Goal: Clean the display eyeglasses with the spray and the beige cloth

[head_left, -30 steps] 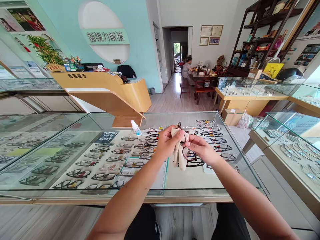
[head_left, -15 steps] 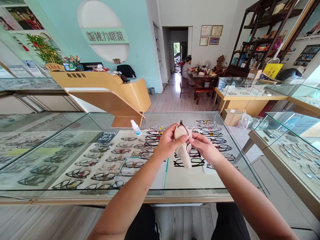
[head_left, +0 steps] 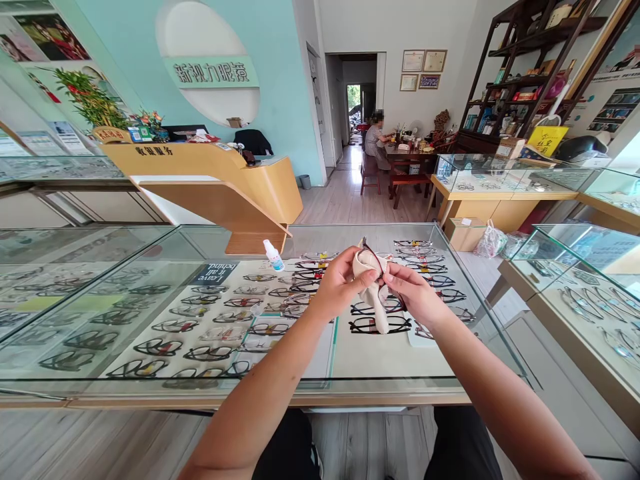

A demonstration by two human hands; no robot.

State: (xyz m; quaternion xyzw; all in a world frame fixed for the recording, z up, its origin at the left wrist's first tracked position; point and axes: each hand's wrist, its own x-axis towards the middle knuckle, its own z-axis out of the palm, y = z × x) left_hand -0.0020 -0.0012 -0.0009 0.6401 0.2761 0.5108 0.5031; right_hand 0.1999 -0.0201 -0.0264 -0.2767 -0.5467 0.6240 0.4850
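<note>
Above the glass display case (head_left: 310,381), my left hand (head_left: 345,280) is closed on a cream cleaning cloth (head_left: 369,293), which is folded around part of a pair of dark-framed eyeglasses (head_left: 373,256). My right hand (head_left: 411,288) pinches the frame of these eyeglasses from the right side. The cloth's lower end hangs down below my fingers. Much of the lenses is hidden by cloth and fingers. Left of my hands, a small white spray bottle (head_left: 273,256) stands on the glass top.
Rows of eyeglasses (head_left: 159,347) lie inside the case beneath the glass. Another glass case (head_left: 590,293) stands to the right. Further back are a wooden counter (head_left: 270,190) and a person (head_left: 375,140) seated at a dark table (head_left: 413,155).
The cloth has shifted slightly and is bunched more around the eyeglasses. Both hands keep their grips in nearly the same place.
</note>
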